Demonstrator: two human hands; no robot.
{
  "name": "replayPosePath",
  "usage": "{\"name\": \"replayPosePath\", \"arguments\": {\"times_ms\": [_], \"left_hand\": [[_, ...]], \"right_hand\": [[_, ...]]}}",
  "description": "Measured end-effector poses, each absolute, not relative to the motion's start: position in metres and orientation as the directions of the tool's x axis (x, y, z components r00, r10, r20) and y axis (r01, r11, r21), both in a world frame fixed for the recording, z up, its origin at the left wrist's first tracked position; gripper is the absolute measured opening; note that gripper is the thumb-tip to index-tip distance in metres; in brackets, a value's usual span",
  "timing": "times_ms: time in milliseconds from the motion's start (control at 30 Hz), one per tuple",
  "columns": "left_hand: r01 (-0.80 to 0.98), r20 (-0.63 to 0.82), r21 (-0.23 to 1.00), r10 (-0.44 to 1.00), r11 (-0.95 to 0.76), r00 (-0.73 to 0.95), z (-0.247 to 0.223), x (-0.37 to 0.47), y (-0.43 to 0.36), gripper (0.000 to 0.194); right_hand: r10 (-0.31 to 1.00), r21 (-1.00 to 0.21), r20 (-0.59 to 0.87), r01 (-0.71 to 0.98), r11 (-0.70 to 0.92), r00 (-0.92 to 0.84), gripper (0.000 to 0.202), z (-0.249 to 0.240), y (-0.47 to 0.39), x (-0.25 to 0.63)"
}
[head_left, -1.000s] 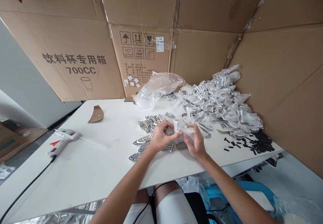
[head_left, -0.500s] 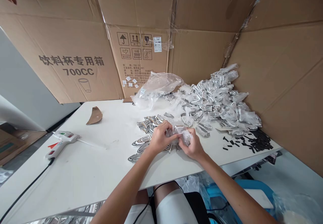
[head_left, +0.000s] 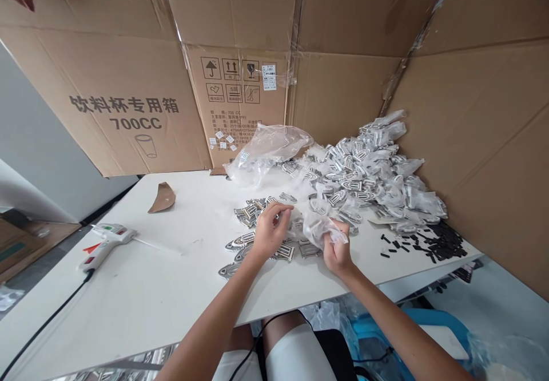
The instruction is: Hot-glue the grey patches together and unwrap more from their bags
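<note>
Two bare hands work above the white table [head_left: 141, 289]: the right hand [head_left: 337, 249] pinches a crumpled clear plastic bag [head_left: 317, 227] between thumb and curled fingers, near the middle of the front edge. Beside it, the left hand [head_left: 271, 229] has its fingers bent and loosely parted, over the metal pieces [head_left: 249, 212]; whether it grips anything, I cannot tell.
</note>
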State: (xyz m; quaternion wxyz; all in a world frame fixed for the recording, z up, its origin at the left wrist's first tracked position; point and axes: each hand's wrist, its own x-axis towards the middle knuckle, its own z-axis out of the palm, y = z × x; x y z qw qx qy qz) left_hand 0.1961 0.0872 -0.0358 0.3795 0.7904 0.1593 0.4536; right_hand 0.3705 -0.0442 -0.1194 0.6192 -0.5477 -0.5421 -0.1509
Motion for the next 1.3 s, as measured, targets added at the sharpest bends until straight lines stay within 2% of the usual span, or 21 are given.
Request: {"name": "replayPosePath", "arguments": {"times_ms": [67, 133, 200, 267, 367, 433, 533, 633, 733, 1033, 1300], "left_hand": [[-0.084, 0.608, 0.711, 0.550, -0.699, 0.572, -0.037, 0.196, 0.087, 0.018], [-0.111, 0.621, 0.652, 0.444, -0.750, 0.646, -0.038, 0.196, 0.085, 0.025], [-0.150, 0.621, 0.607, 0.348, -0.780, 0.703, -0.039, 0.196, 0.082, 0.034], [-0.173, 0.623, 0.595, 0.314, -0.785, 0.717, -0.039, 0.196, 0.080, 0.033], [-0.183, 0.616, 0.603, 0.308, -0.776, 0.725, -0.038, 0.196, 0.080, 0.024], [-0.183, 0.597, 0.612, 0.298, -0.770, 0.745, -0.038, 0.196, 0.081, 0.022], [-0.187, 0.575, 0.618, 0.277, -0.763, 0.769, -0.038, 0.196, 0.082, 0.025], [-0.194, 0.565, 0.624, 0.267, -0.757, 0.781, -0.039, 0.196, 0.082, 0.024], [-0.190, 0.554, 0.630, 0.264, -0.753, 0.790, -0.040, 0.197, 0.082, 0.017], [-0.110, 0.576, 0.640, 0.379, -0.761, 0.724, -0.043, 0.201, 0.081, 0.016], [-0.157, 0.577, 0.685, 0.398, -0.711, 0.713, -0.036, 0.199, 0.076, 0.020]], "right_hand": [[0.457, -0.501, 0.839, 0.749, 0.434, 0.296, 0.020, -0.115, -0.043, 0.369], [0.489, -0.486, 0.840, 0.726, 0.487, 0.235, 0.018, -0.111, -0.041, 0.368], [0.478, -0.482, 0.843, 0.741, 0.468, 0.246, 0.017, -0.108, -0.039, 0.367], [0.461, -0.512, 0.828, 0.768, 0.385, 0.320, 0.015, -0.108, -0.037, 0.369], [0.436, -0.570, 0.791, 0.777, 0.269, 0.429, 0.014, -0.109, -0.036, 0.372], [0.446, -0.585, 0.777, 0.772, 0.248, 0.445, 0.016, -0.110, -0.036, 0.373], [0.552, -0.605, 0.724, 0.764, 0.222, 0.413, 0.016, -0.108, -0.037, 0.371], [0.670, -0.644, 0.614, 0.756, 0.120, 0.416, 0.013, -0.102, -0.039, 0.366], [0.700, -0.650, 0.559, 0.759, 0.037, 0.444, 0.013, -0.093, -0.041, 0.361], [0.696, -0.666, 0.547, 0.745, 0.024, 0.466, 0.017, -0.082, -0.040, 0.358], [0.732, -0.747, 0.485, 0.662, 0.063, 0.478, 0.018, -0.080, -0.037, 0.361]]}}
